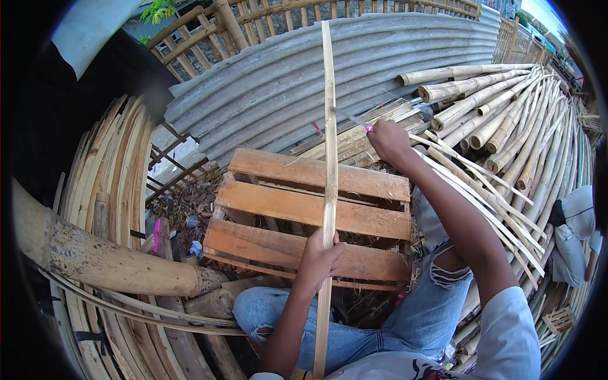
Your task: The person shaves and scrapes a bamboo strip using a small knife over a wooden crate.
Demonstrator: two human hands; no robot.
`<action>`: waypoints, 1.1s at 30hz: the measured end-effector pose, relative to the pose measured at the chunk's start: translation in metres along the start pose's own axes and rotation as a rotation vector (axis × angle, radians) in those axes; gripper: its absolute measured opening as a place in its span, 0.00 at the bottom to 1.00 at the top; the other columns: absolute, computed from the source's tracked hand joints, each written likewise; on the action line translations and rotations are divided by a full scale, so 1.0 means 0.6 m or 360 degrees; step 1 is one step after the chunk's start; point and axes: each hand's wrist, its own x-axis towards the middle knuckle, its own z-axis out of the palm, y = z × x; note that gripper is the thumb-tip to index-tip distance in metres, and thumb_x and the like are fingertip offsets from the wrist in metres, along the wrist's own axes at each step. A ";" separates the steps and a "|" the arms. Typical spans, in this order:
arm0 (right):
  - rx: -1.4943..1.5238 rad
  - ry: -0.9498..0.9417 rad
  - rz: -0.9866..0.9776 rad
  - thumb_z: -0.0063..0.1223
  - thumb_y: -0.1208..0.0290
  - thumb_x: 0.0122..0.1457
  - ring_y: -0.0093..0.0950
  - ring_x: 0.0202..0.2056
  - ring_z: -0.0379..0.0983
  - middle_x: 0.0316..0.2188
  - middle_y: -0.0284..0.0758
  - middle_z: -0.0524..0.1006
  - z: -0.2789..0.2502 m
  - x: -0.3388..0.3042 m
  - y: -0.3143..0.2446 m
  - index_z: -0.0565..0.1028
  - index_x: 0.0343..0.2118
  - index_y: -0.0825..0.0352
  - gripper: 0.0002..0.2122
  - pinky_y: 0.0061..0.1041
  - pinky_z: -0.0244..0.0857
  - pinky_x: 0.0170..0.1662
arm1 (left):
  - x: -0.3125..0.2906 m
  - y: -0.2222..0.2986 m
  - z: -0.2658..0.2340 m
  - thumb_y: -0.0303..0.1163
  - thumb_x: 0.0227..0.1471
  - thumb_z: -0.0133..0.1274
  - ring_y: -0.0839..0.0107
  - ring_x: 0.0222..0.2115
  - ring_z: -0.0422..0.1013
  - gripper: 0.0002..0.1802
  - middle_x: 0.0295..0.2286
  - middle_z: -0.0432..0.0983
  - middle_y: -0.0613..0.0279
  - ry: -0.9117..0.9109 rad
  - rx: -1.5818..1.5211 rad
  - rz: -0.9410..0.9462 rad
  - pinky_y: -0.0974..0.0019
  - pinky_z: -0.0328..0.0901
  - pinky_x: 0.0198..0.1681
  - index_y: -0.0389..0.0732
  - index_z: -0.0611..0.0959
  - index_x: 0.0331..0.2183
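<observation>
A long, pale bamboo strip [330, 171] stands upright in front of me, from my lap up past the wooden crate. My left hand [318, 261] is wrapped round its lower half. Farther out, my right hand [390, 144] grips a knife [353, 118] with a pink handle. The thin blade points left and meets the strip's right edge above the crate; whether it has cut in, I cannot tell. Behind the strip sits the slatted wooden crate [373, 218], just beyond my knees.
Bamboo poles [487, 136] are piled on the right, with split strips [487, 196] beside my right arm. More strips [114, 171] lean at left, near a thick bamboo pole [126, 259]. Corrugated sheeting [266, 95] lies beyond the crate. Another person [573, 221] is at far right.
</observation>
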 end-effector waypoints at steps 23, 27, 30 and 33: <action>0.0519 -0.0636 -0.0369 0.48 0.64 0.52 0.49 0.26 0.72 0.19 0.51 0.73 -0.015 -0.113 -0.129 0.75 0.19 0.72 0.14 0.43 0.66 0.35 | 0.017 0.010 -0.029 0.34 0.49 0.56 0.74 0.17 0.64 0.14 0.16 0.67 0.60 0.0661 0.0879 0.0265 0.66 0.61 0.23 0.35 0.70 0.26; 0.0329 -0.0775 -0.0585 0.48 0.65 0.51 0.48 0.24 0.72 0.18 0.49 0.73 -0.001 -0.150 -0.164 0.75 0.18 0.70 0.12 0.43 0.67 0.33 | 0.016 0.007 -0.031 0.31 0.48 0.55 0.72 0.19 0.66 0.12 0.17 0.68 0.58 0.0626 0.0862 0.0256 0.65 0.62 0.24 0.34 0.71 0.28; 0.0304 -0.0842 -0.0651 0.48 0.65 0.51 0.48 0.24 0.73 0.18 0.50 0.74 0.011 -0.174 -0.184 0.76 0.19 0.70 0.13 0.43 0.68 0.31 | 0.015 0.006 -0.031 0.28 0.47 0.53 0.70 0.20 0.67 0.10 0.18 0.69 0.56 0.0641 0.0992 0.0346 0.65 0.63 0.25 0.32 0.72 0.29; 0.0323 -0.0890 -0.0637 0.48 0.65 0.51 0.48 0.25 0.74 0.19 0.51 0.75 0.015 -0.175 -0.189 0.76 0.19 0.71 0.14 0.42 0.70 0.31 | 0.020 -0.010 -0.030 0.27 0.46 0.53 0.73 0.18 0.66 0.09 0.17 0.68 0.58 0.0677 0.1104 0.0580 0.66 0.61 0.23 0.32 0.71 0.29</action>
